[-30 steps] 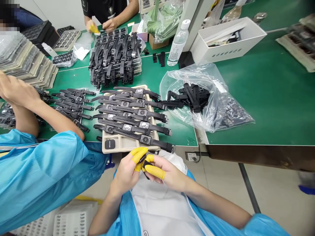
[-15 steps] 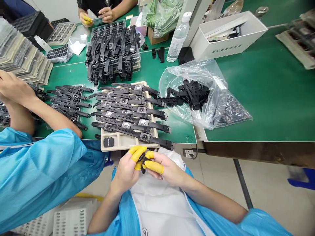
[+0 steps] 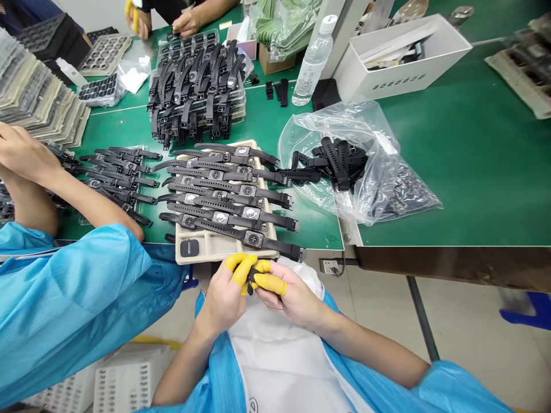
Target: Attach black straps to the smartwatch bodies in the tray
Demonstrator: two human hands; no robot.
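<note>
Just in front of the tray's near edge, my left hand (image 3: 227,291) and my right hand (image 3: 289,288) meet, both with yellow finger cots. Their fingertips pinch a small black watch part (image 3: 251,280) between them. The fingers cover most of it, so I cannot tell whether it is a strap or a watch body. A beige tray (image 3: 206,252) lies beyond my hands. Across it lie rows of smartwatches (image 3: 253,238) with black straps, backs facing up. One watch body without a strap (image 3: 189,248) sits in the near left compartment.
To the right, a clear plastic bag (image 3: 387,172) holds loose black straps (image 3: 340,160). Behind stand a water bottle (image 3: 307,69), a white box (image 3: 400,63) and stacked trays of watches (image 3: 193,86). A co-worker's arm (image 3: 90,192) reaches in at left; another person's hand (image 3: 186,24) is at the back.
My fingers have closed in tighter around the black part, and less of it shows. At the back, the other person's yellow-cotted hand has moved up and left.
</note>
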